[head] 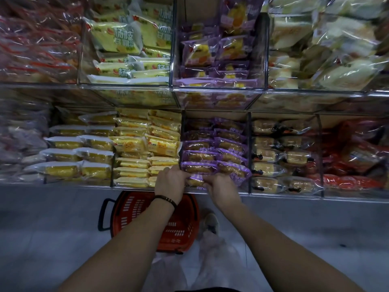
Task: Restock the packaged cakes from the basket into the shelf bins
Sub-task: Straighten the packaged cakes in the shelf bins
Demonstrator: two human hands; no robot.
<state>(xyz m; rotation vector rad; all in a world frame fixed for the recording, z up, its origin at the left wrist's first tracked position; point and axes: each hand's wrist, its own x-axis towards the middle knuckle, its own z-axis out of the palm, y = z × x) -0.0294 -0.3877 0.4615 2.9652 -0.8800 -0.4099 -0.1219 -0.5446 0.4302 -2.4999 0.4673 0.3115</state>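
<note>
Facing a shelf of clear bins, with both arms stretched forward and down. Holding one purple-wrapped cake pack (196,178) between both hands at the very front of the lower purple bin (249,144), just below the rows of matching purple packs (200,155) stacked there. Gripping its left end with the left hand (171,183), fingers curled over the wrapper's top edge and out of sight behind it. Gripping its right end with the right hand (222,187), fingers curled round the pack in a narrow pinch. Cannot tell whether the pack sits on the bin's floor or hangs just above it. Wearing a dark bracelet (166,200) on the left wrist. Below, on the grey floor (52,228) and close under the shelf edge, a red basket (185,225) with a black handle (104,213), partly hidden by the left forearm. Just left of the purple bin, yellow packs (134,144); just right, pale cakes in clear wrap (265,154). Higher up, more purple packs in an upper bin (219,49).
</note>
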